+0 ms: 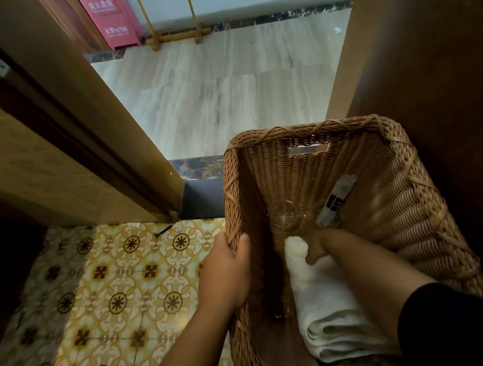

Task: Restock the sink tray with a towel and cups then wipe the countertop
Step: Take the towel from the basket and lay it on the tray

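Note:
A deep brown wicker basket (411,197) fills the lower right of the head view. My left hand (228,274) grips its left rim, thumb inside. My right hand (319,247) reaches down into the basket and closes on a folded white towel (330,315) lying along the basket's floor. Beyond the towel, at the far end of the basket, sit clear glass cups (284,215), one plainly visible and a second partly hidden. A white packet with black print (336,200) leans over the second cup.
Yellow patterned floor tiles (108,305) lie at lower left. A wooden door frame (84,132) runs along the left and a brown wall panel (427,49) along the right. Past a dark threshold (198,169) is pale wood-look flooring, with a red cabinet (111,16) at the back.

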